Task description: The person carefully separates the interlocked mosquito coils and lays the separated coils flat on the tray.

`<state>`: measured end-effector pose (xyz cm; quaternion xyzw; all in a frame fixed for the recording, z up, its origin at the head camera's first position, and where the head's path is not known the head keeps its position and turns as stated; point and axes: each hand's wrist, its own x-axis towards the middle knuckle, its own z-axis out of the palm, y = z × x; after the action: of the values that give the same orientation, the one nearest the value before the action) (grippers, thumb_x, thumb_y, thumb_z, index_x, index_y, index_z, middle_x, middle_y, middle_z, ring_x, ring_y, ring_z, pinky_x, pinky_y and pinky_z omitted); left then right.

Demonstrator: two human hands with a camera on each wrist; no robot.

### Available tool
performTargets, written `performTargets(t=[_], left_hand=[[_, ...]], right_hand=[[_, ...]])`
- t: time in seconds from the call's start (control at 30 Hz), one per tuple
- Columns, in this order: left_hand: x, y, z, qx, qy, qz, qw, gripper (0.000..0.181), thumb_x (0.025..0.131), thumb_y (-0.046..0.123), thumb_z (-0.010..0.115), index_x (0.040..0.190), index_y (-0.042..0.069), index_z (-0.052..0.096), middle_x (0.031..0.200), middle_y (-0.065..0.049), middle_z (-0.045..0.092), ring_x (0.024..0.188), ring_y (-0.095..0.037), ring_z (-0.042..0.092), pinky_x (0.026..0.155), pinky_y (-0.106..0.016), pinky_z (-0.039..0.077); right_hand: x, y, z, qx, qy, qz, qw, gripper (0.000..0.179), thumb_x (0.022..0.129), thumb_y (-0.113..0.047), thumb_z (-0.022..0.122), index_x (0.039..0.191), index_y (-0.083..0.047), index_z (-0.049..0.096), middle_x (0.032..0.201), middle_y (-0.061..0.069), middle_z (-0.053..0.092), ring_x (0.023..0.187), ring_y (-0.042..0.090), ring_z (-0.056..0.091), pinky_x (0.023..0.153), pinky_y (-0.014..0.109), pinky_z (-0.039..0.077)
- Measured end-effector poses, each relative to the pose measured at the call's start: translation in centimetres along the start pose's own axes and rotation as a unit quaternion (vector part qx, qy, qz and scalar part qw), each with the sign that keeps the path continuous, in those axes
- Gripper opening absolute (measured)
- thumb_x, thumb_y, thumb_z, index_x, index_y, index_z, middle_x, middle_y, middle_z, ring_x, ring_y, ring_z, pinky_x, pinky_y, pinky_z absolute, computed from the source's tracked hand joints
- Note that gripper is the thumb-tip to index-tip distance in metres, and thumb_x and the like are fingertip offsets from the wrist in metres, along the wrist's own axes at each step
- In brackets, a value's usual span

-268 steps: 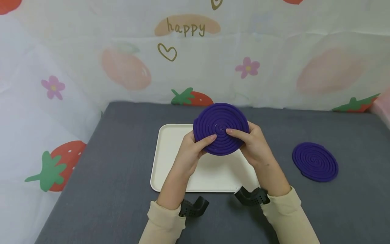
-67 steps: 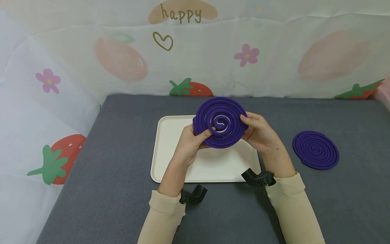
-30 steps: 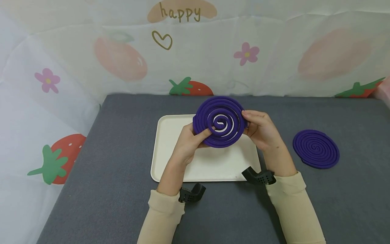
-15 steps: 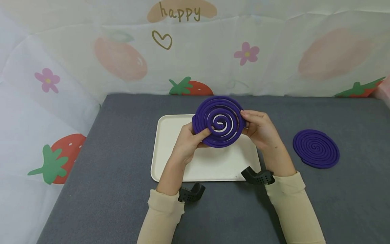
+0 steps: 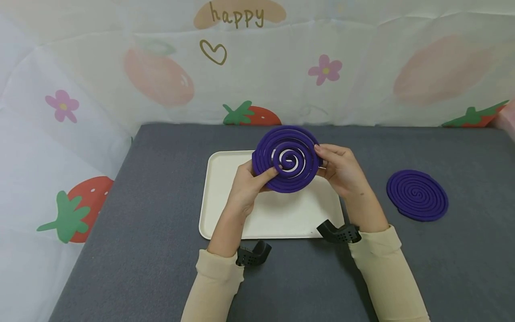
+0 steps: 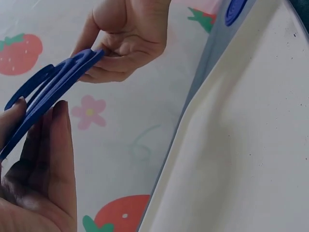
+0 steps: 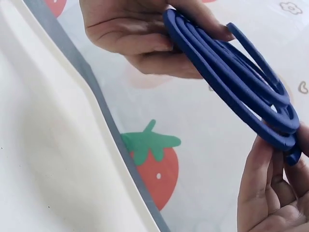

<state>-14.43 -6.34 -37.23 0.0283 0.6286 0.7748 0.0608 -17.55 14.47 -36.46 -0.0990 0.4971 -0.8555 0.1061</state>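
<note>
A flat purple spiral mat (image 5: 286, 185), coiled from one thick strand, is held up over the near-white tray (image 5: 297, 221). Gaps show between its inner turns, and in the right wrist view the coils (image 7: 212, 75) spread apart in layers. My left hand (image 5: 243, 190) holds the lower left side, its thumb lying across the coils toward the centre and its fingers behind. At the right edge, my right hand (image 5: 342, 174) pinches the rim between thumb and fingers. Most fingers are hidden behind the mat in the head view.
A second purple spiral mat (image 5: 417, 195), tightly coiled, lies flat on the grey tablecloth (image 5: 132, 232) to the right of the tray. A white sheet (image 5: 362, 40) printed with strawberries and flowers stands behind the table and along the left.
Since the earliest frame, my right thumb has gone from the centre to the right rim and the inner coils have opened into gaps. Lately the mat has shifted slightly left.
</note>
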Motion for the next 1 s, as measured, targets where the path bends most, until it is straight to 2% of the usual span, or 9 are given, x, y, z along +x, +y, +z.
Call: performTargets(t=[0.3, 0.47, 0.57, 0.7, 0.83, 0.93, 1.0], left_hand=[[0.0, 0.0, -0.2, -0.014, -0.01, -0.004, 0.9998, 0.026, 0.089, -0.003, 0.06, 0.113, -0.012, 0.056, 0.079, 0.0, 0.067, 0.067, -0.01, 0.067, 0.061, -0.026, 0.057], [0.0, 0.1, -0.1, -0.007, -0.004, -0.01, 0.9999, 0.024, 0.089, -0.002, 0.061, 0.11, -0.012, 0.057, 0.077, 0.0, 0.067, 0.066, -0.01, 0.067, 0.06, -0.026, 0.057], [0.0, 0.2, 0.1, 0.002, -0.008, -0.01, 0.9999, 0.024, 0.089, 0.0, 0.062, 0.109, -0.011, 0.058, 0.077, 0.0, 0.067, 0.066, -0.011, 0.067, 0.061, -0.027, 0.057], [0.0, 0.4, 0.0, 0.024, -0.025, -0.014, 0.9993, 0.025, 0.09, 0.001, 0.062, 0.111, -0.011, 0.058, 0.08, -0.002, 0.067, 0.066, -0.011, 0.067, 0.063, -0.03, 0.058], [0.0, 0.5, -0.7, 0.033, -0.084, -0.025, 0.9956, 0.028, 0.095, 0.002, 0.053, 0.12, -0.011, 0.052, 0.093, -0.01, 0.066, 0.074, -0.013, 0.067, 0.069, -0.034, 0.058], [0.1, 0.5, -1.3, 0.025, -0.119, -0.025, 0.9923, 0.027, 0.098, 0.0, 0.046, 0.122, -0.012, 0.049, 0.101, -0.015, 0.064, 0.087, -0.025, 0.067, 0.074, -0.037, 0.057], [0.1, 0.5, -1.4, 0.023, -0.122, -0.021, 0.9921, 0.024, 0.098, 0.0, 0.046, 0.118, -0.012, 0.051, 0.102, -0.016, 0.064, 0.094, -0.032, 0.065, 0.076, -0.039, 0.056]], right_hand=[[0.0, -0.3, -0.6, -0.017, -0.044, -0.005, 0.9989, 0.03, 0.095, 0.003, 0.049, 0.084, -0.008, 0.074, 0.074, 0.003, 0.068, 0.062, 0.011, 0.064, 0.06, 0.023, 0.055], [-0.1, -0.3, -1.0, -0.044, -0.082, -0.007, 0.9956, 0.025, 0.091, 0.008, 0.053, 0.092, -0.007, 0.073, 0.079, 0.004, 0.068, 0.066, 0.012, 0.064, 0.062, 0.025, 0.056], [0.0, -0.2, -1.1, -0.07, -0.088, -0.002, 0.9937, 0.028, 0.089, 0.012, 0.054, 0.095, -0.009, 0.073, 0.081, 0.003, 0.068, 0.068, 0.012, 0.064, 0.063, 0.025, 0.056], [0.0, -0.2, -1.0, -0.093, -0.065, 0.007, 0.9935, 0.026, 0.09, 0.008, 0.055, 0.092, -0.01, 0.073, 0.08, 0.003, 0.069, 0.067, 0.012, 0.065, 0.063, 0.026, 0.056], [0.0, -0.3, -1.1, -0.097, -0.033, 0.008, 0.9947, 0.025, 0.092, 0.004, 0.055, 0.088, -0.01, 0.074, 0.077, 0.003, 0.068, 0.063, 0.011, 0.063, 0.061, 0.024, 0.055], [0.0, -0.4, -1.3, -0.074, 0.001, 0.0, 0.9973, 0.026, 0.093, 0.005, 0.054, 0.085, -0.01, 0.075, 0.073, 0.002, 0.068, 0.059, 0.01, 0.061, 0.058, 0.022, 0.053], [-0.1, -0.5, -1.5, -0.053, 0.023, -0.004, 0.9983, 0.027, 0.093, 0.005, 0.053, 0.083, -0.009, 0.074, 0.07, 0.002, 0.067, 0.057, 0.01, 0.061, 0.057, 0.021, 0.053]])
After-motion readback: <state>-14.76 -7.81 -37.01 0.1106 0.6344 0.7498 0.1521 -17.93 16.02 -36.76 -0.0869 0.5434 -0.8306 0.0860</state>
